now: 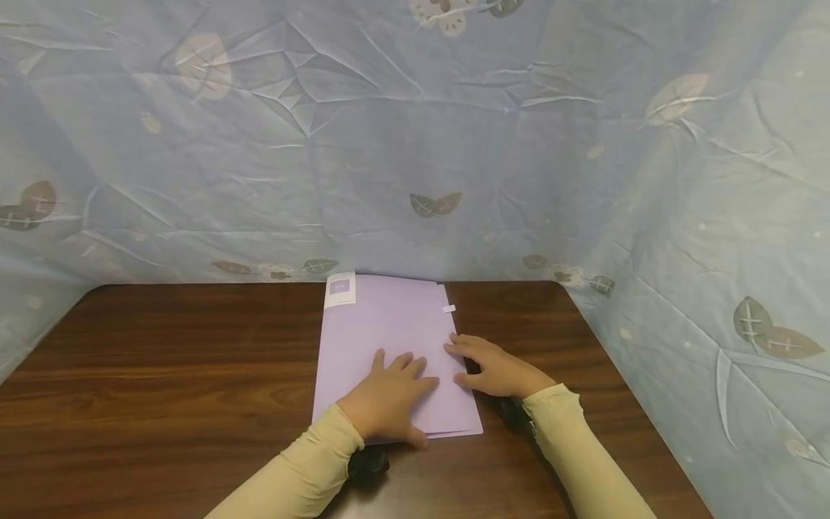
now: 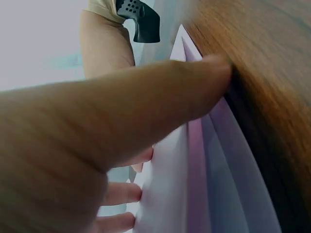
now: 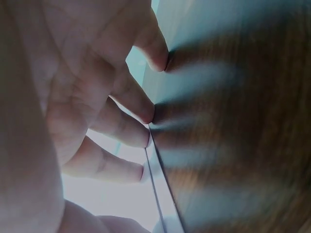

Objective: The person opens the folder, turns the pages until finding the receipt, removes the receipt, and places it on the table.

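A light purple file folder (image 1: pixel 382 317) lies on the brown wooden table, with a white label (image 1: pixel 340 289) at its far left corner and a small white tab (image 1: pixel 449 308) on its right edge. My left hand (image 1: pixel 394 400) rests on the folder's near part, fingers spread, its thumb by the near edge. In the left wrist view, the folder's layers (image 2: pixel 218 160) stand slightly apart below that thumb. My right hand (image 1: pixel 496 366) touches the folder's right edge with its fingertips; in the right wrist view some fingertips (image 3: pixel 146 116) meet the table beside that edge.
The dark wooden table (image 1: pixel 162 375) extends to both sides of the folder. A pale blue leaf-patterned cloth (image 1: pixel 389 158) hangs behind it and along the right side. Black wrist devices (image 1: pixel 368 463) sit under the sleeves.
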{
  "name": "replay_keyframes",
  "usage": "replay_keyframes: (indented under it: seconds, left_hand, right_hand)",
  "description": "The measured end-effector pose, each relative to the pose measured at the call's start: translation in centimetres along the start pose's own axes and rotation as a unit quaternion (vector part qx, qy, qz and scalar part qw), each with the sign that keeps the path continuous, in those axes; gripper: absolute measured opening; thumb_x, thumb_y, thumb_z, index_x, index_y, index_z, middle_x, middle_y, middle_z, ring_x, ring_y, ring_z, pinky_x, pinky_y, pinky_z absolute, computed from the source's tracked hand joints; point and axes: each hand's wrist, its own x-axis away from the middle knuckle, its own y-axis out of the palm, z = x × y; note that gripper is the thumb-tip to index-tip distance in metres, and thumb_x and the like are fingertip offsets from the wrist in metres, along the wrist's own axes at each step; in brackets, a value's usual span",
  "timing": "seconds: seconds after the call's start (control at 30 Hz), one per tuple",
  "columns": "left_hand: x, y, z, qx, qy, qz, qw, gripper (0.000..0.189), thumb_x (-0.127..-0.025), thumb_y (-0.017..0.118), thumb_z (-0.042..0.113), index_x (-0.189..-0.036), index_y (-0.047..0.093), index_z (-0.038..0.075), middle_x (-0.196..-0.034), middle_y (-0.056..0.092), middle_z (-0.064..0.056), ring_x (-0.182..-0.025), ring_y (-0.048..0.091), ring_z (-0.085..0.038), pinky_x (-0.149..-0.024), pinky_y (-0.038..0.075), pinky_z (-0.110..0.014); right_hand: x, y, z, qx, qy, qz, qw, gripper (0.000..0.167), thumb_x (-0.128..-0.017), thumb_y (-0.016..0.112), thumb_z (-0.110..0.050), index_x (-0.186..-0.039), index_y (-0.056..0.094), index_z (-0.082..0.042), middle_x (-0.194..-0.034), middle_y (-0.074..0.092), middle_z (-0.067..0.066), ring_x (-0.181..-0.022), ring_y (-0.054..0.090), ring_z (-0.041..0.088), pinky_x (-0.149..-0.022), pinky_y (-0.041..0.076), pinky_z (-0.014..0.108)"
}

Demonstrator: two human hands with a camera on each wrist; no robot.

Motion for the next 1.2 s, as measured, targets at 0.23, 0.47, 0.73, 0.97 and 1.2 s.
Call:
replay_keyframes:
  seconds: [0.23, 0.47, 0.73, 0.97, 1.2]
  left_hand:
    - [0.0, -0.22, 0.31, -0.016, 0.005, 0.013, 0.9998, 0.077, -0.073, 0.086, 0.06, -0.136, 0.066, 0.021, -0.143, 0.058, -0.009, -0.137, 0.05, -0.034, -0.11, 0.037, -0.068]
    - [0.03, -0.25, 0.22, -0.011, 0.007, 0.011, 0.9998, 0.078, -0.073, 0.085, 0.061, -0.137, 0.066, 0.022, -0.144, 0.059, -0.008, -0.138, 0.05, -0.034, -0.11, 0.038, -0.068]
    - [0.19, -0.28, 0.39, -0.019, 0.014, 0.021, 0.9995, 0.075, -0.074, 0.084, 0.062, -0.135, 0.067, 0.021, -0.142, 0.06, -0.009, -0.137, 0.051, -0.034, -0.112, 0.037, -0.064]
    - [0.19, -0.15, 0.57, -0.009, 0.026, 0.031, 0.9991, 0.064, -0.08, 0.081, 0.056, -0.132, 0.069, 0.021, -0.14, 0.062, -0.008, -0.135, 0.053, -0.031, -0.111, 0.04, -0.062]
    - [0.12, -0.58, 0.8, -0.014, 0.038, 0.05, 0.9979, 0.053, -0.078, 0.083, 0.047, -0.123, 0.072, 0.02, -0.117, 0.069, -0.002, -0.11, 0.064, -0.022, -0.092, 0.054, -0.046]
  right_hand:
    - [0.12, -0.16, -0.02, -0.021, 0.009, 0.001, 0.9997, 0.067, -0.1, 0.067, -0.031, -0.156, 0.043, -0.003, -0.166, 0.033, 0.017, -0.154, 0.027, 0.039, -0.122, 0.025, 0.06]
    - [0.32, -0.28, 0.14, -0.021, 0.03, 0.012, 0.9993, 0.067, -0.098, 0.071, -0.034, -0.154, 0.047, -0.005, -0.165, 0.037, 0.012, -0.153, 0.032, 0.035, -0.121, 0.028, 0.057]
    - [0.27, -0.41, -0.18, -0.026, 0.031, 0.007, 0.9992, 0.066, -0.098, 0.072, -0.032, -0.153, 0.049, -0.003, -0.165, 0.037, 0.013, -0.153, 0.031, 0.036, -0.121, 0.028, 0.057]
    - [0.27, -0.38, -0.07, -0.033, 0.027, 0.011, 0.999, 0.066, -0.098, 0.072, -0.033, -0.153, 0.048, -0.003, -0.165, 0.037, 0.013, -0.153, 0.032, 0.035, -0.121, 0.029, 0.056]
    - [0.68, -0.67, 0.17, -0.035, 0.02, 0.014, 0.9991, 0.067, -0.098, 0.072, -0.032, -0.153, 0.048, -0.002, -0.164, 0.038, 0.014, -0.152, 0.033, 0.037, -0.121, 0.029, 0.057]
